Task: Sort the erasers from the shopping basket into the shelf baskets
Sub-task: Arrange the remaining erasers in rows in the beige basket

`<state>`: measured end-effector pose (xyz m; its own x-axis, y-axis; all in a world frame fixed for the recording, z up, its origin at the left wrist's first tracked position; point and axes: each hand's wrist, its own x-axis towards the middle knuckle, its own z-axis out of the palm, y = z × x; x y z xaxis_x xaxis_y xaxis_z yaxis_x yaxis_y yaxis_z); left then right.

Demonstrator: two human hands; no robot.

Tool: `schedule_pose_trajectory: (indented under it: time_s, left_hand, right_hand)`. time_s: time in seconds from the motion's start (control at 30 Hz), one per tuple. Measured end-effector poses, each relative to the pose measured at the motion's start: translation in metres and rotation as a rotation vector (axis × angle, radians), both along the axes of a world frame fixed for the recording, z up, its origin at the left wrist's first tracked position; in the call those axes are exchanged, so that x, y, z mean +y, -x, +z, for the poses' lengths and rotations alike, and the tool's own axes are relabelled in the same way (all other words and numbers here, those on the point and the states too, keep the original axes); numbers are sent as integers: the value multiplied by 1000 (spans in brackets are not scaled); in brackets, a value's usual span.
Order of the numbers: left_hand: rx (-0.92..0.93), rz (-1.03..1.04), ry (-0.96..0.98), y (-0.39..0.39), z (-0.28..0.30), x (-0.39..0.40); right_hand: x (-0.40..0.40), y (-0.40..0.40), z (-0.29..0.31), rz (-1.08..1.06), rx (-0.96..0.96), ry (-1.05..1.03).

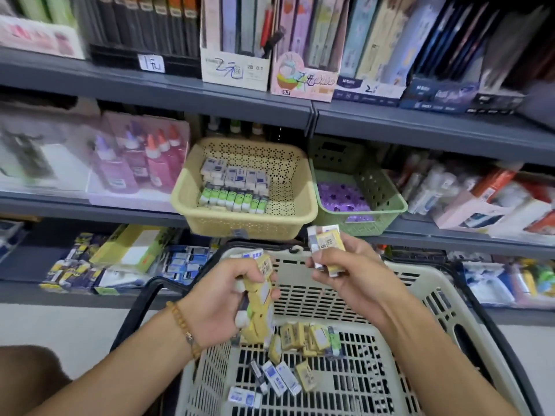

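Yellow-sleeved erasers [258, 298] fill the left hand [222, 295] at centre frame, fingers curled round a stack whose long axes run roughly top to bottom, leaning a little. The right hand [348, 274], just right of it, pinches a few more erasers [326, 250] standing nearly upright. Both hover above the shopping basket [450, 298] in the lower frame, where loose erasers [300, 340] lie pointing every way. The tan shelf basket [300, 187] sits above centre, with a green basket [381, 202] to its right. My worry: the left stack looks overfull, so an outer piece could slip and fall outside.
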<state>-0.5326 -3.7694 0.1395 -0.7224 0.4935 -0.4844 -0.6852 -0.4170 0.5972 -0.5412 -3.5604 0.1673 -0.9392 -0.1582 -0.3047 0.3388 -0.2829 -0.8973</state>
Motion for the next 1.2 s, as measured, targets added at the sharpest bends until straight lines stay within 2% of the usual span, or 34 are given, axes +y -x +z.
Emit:
schedule_pose_trajectory:
  time_s: [0.17, 0.3, 0.57, 0.7, 0.83, 1.2]
  left_hand:
    - [83, 20, -71, 13, 25, -29]
    - [134, 60, -48, 26, 41, -51]
    - [118, 188, -47, 40, 42, -90]
    - [116, 204, -48, 39, 40, -95]
    - [122, 222, -72, 46, 48, -94]
    - [161, 243, -156, 78, 61, -104]
  right_hand:
    - [-28, 27, 25, 23, 71, 42]
    - [-47, 49, 35, 31, 81, 57]
    - [-66, 73, 33, 27, 115, -242]
    - [-73, 78, 32, 45, 48, -108]
    - [-74, 86, 34, -38, 7, 65]
    - [-88, 131, 27, -190, -6, -268]
